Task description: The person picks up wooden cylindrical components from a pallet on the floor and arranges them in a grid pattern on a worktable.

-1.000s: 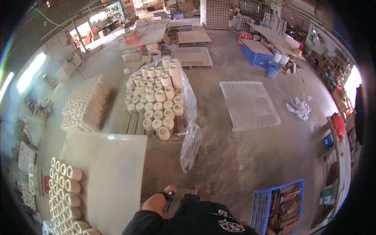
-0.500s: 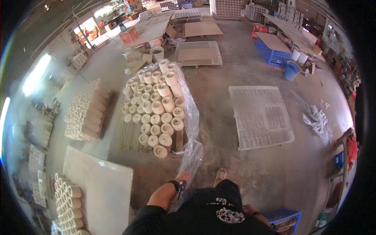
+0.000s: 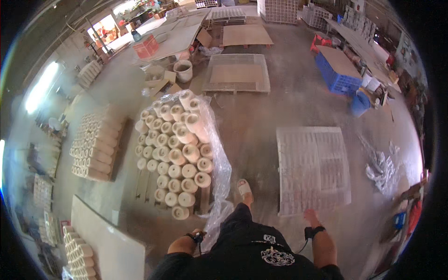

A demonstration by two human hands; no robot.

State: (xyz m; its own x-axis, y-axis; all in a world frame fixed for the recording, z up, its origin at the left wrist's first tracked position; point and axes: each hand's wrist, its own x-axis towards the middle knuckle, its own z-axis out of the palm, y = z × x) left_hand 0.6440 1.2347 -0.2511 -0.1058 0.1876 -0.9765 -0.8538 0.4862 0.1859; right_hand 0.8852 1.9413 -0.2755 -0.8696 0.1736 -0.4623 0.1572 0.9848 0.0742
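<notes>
My left hand (image 3: 199, 232), with a dark strap at the wrist, hangs low beside the trailing end of a clear plastic film (image 3: 215, 217). Its fingers are too small and blurred to show whether they grip the film. The film runs along the right side of a stack of pale, hollow cylinders (image 3: 176, 156) on a wooden pallet (image 3: 145, 184). My right hand (image 3: 311, 215), also strapped at the wrist, appears loosely open, with nothing visible in it. It hangs by the near edge of a flat, film-covered pallet (image 3: 312, 168).
A second cylinder stack (image 3: 95, 144) stands at left, with a large pale board (image 3: 105, 242) nearer. Crumpled film (image 3: 382, 170) lies on the right floor. Farther off are a board-topped pallet (image 3: 237, 74), blue crates (image 3: 335, 72), a blue bucket (image 3: 360, 103) and a beige bucket (image 3: 183, 71).
I have stepped forward, so the cylinder stack and flat pallet appear closer. My left hand has swung back, while my right hand has come forward into clear view. A different foot now shows ahead.
</notes>
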